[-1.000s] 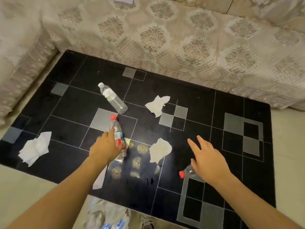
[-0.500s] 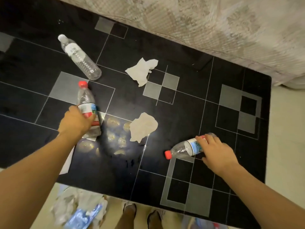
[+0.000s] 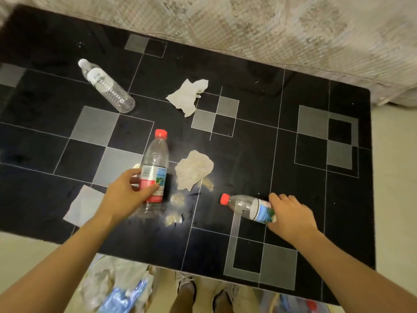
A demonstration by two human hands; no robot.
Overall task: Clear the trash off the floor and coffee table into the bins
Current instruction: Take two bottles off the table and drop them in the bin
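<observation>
My left hand point(image 3: 126, 197) grips a red-capped plastic bottle point(image 3: 155, 159) by its label, cap pointing away from me, just over the black coffee table point(image 3: 248, 143). My right hand point(image 3: 291, 215) holds a second red-capped bottle point(image 3: 243, 205) lying sideways, cap to the left. A clear white-capped bottle point(image 3: 105, 85) lies at the table's far left. Crumpled tissues rest at the centre point(image 3: 194, 169) and further back point(image 3: 188, 97). A flat white paper point(image 3: 84, 205) lies near the front edge beside my left wrist.
A patterned beige sofa point(image 3: 270, 26) runs along the table's far side. Below the near edge sits a bin with a bag of tissues and blue plastic point(image 3: 117, 288). Another container with a bottle shows at the lower right point(image 3: 300, 304). My feet point(image 3: 203, 292) stand between them.
Both hands closed on their bottles. The left bottle has come off the table and nearer the centre, and the right bottle has tipped sideways in my grip. The camera has tilted down.
</observation>
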